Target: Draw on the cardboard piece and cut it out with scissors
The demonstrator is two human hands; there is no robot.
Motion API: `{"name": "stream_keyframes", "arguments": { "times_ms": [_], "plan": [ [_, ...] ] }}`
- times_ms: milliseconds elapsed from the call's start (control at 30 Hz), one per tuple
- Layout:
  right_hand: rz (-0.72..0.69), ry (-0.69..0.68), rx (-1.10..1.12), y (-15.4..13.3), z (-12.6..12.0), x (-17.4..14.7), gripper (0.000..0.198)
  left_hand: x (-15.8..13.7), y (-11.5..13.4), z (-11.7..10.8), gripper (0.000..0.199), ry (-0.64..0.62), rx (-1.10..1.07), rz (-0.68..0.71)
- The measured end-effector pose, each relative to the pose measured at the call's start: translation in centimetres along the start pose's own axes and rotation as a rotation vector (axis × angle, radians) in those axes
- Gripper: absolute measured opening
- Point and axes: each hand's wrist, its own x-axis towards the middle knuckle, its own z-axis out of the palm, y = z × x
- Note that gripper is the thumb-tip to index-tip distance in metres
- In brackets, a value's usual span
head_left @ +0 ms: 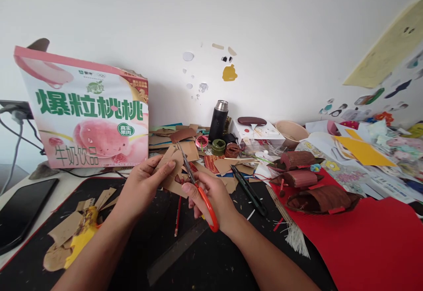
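Note:
My left hand (145, 180) is closed on a piece of brown cardboard (173, 161), the thumb lying on its face. In my right hand (214, 198) is a pair of scissors with orange handles (209, 207), its metal blades (187, 161) pointing up and away beside the cardboard. Whether the blades are cutting into it I cannot tell. A small reddish-brown scrap (179, 179) shows between the hands. Below them a red pencil (178, 216) and a clear ruler (175, 253) lie on the black mat (139, 255).
A large pink drink box (89, 110) stands at the back left. Cardboard scraps (64, 229) lie by my left forearm. To the right are a utility knife (249, 189), brown model boats (324, 198) and red paper (370, 233). A black thermos (218, 123) stands behind paint jars (218, 147).

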Motion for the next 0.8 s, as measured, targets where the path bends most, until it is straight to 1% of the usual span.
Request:
{"name": "stream_keyframes", "arguments": {
  "times_ms": [167, 333, 500, 633, 700, 800],
  "plan": [
    [-0.001, 0.011, 0.013, -0.31, 0.04, -0.13, 0.058, -0.02, 0.03, -0.04, 0.051, 0.039, -0.015, -0.025],
    [0.007, -0.001, 0.013, -0.42, 0.0, -0.2, 0.056, 0.01, 0.05, 0.09, 0.05, 0.033, -0.052, -0.029],
    [0.012, 0.002, 0.023, -0.41, 0.04, -0.1, 0.056, -0.19, 0.14, 0.09, 0.05, 0.054, 0.025, 0.011],
    [0.021, 0.005, 0.014, -0.59, 0.06, -0.13, 0.059, -0.07, -0.1, 0.0, 0.052, 0.035, 0.001, -0.014],
    [0.017, 0.006, 0.004, -0.69, 0.03, -0.19, 0.057, 0.05, -0.29, -0.1, 0.052, 0.02, -0.01, -0.033],
    [0.019, 0.017, -0.007, -0.78, -0.02, -0.26, 0.053, 0.13, -0.37, -0.2, 0.051, 0.024, 0.008, -0.024]
  ]
}}
